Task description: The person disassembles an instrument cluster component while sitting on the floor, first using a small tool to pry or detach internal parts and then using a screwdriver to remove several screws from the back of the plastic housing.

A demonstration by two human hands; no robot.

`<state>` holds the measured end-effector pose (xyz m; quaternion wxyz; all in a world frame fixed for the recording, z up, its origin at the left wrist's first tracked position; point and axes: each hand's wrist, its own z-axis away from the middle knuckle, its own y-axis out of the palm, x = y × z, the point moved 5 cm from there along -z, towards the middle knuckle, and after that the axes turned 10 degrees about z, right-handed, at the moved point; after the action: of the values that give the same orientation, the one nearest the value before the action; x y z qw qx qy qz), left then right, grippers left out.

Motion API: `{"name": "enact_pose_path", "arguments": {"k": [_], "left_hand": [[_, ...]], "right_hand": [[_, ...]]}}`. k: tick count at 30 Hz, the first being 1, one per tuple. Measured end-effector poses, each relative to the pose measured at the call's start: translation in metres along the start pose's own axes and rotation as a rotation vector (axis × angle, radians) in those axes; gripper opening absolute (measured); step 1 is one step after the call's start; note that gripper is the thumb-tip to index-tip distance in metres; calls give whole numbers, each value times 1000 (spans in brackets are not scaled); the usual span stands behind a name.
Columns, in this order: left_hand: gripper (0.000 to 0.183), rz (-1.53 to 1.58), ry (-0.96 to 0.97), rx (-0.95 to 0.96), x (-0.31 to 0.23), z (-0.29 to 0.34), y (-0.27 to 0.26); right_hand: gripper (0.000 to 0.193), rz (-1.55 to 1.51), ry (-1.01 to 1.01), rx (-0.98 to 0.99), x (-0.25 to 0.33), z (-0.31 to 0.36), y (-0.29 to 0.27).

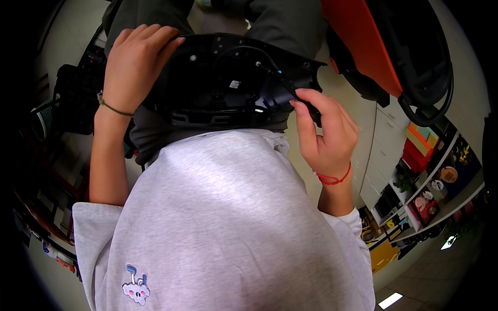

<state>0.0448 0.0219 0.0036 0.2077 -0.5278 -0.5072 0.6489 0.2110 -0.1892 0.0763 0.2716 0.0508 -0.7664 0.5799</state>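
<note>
Shirt: pale grey cloth (228, 207), nearest of all, just behind the panel's near edge.
Right hand: the right hand (332, 135), red cord at the wrist, has its thumb and forefinger pinched on a black tool (288, 87).
Tool: it lies up and to the left of the right grip, its long axis slanting across the panel away from the body; the slim end comes near a small bright metal spot, though whether they touch I cannot tell.
Left hand: the left hand (134, 62) is closed over the panel's far left edge, fingers bent across it; what the fingertips do underneath is hidden.
Panel: the glossy black panel (205, 93) rests across the lap, long axis running left to right, with a small white sticker (235, 84) near its middle.
Nearer hand: the right, beside the panel's notched right end; the left is well apart from the tool.
Edges: the far edge backs onto the dark trousers (288, 28).
Room: pale floor (358, 106) shows between the right hand and the white drawers (383, 142).
Far right: an orange and black object (363, 44) stands beyond the right hand, apart from it.
Behind: shelves with mixed goods (441, 199) lie farthest off.
</note>
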Motion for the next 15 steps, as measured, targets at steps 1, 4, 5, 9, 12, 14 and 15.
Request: {"name": "enact_pose_path", "arguments": {"k": [1,4,5,9,12,14,15], "left_hand": [[15,-2,1,-4,-1,0,0],[15,-8,-2,-3,-3,1,-4],[15,-10,-5,0,-3,2,-6],[15,9,-15,0,-5,9,-4],[16,26,-20,-12,-4,13,-3],[16,33,-26,-17,-3,15,-3],[16,34,-34,-12,-3,16,-2]], "right_hand": [[20,-1,-29,8,1,-2,-1],[21,4,-110,26,3,-6,0],[22,7,-136,31,5,-8,0],[23,28,-203,110,8,-10,-2],[21,70,-267,194,12,-15,-6],[19,115,-309,252,15,-19,-8],[21,111,-293,284,17,-22,-8]]}}
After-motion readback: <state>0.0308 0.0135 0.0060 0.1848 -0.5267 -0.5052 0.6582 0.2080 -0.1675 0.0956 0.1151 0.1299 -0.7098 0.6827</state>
